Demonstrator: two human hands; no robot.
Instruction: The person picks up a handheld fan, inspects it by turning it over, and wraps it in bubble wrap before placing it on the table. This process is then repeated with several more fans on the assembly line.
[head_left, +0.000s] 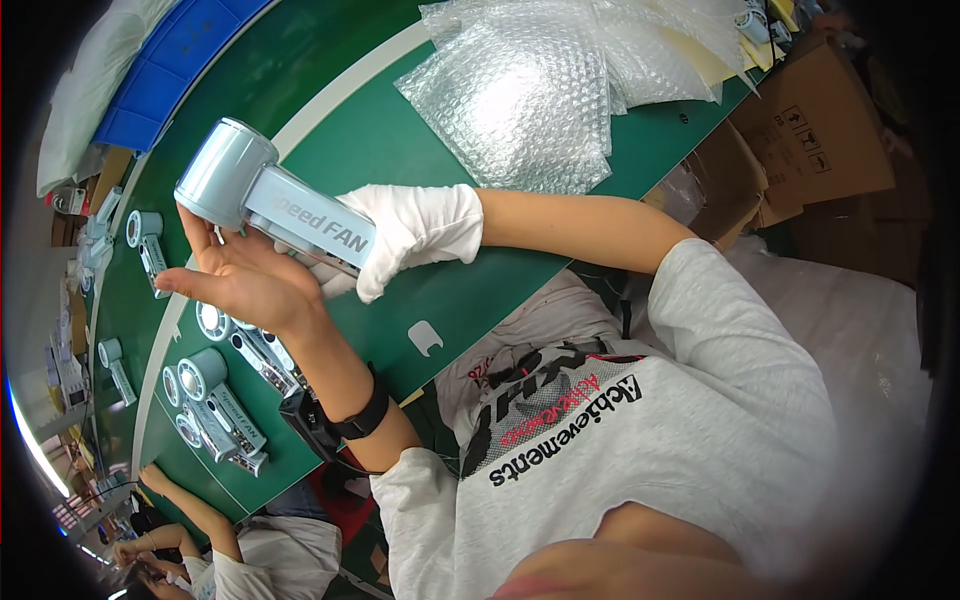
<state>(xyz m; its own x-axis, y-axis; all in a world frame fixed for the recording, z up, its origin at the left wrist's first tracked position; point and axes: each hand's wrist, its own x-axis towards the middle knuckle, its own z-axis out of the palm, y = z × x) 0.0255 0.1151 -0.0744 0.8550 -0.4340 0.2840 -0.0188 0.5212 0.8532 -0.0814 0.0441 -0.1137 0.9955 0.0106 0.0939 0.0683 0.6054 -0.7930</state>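
Note:
My right hand, in a white glove, grips the handle of a pale blue handheld fan and holds it up over the green table. The fan's round head points to the upper left. My bare left hand, with a black band on its wrist, lies flat and open against the fan's underside. Its fingertips touch the fan's head and do not curl around it.
Several more pale blue fans lie on the table at the left. Bubble-wrap bags are piled at the top. A blue tray sits at the upper left, cardboard boxes at the right, and another person at the lower left.

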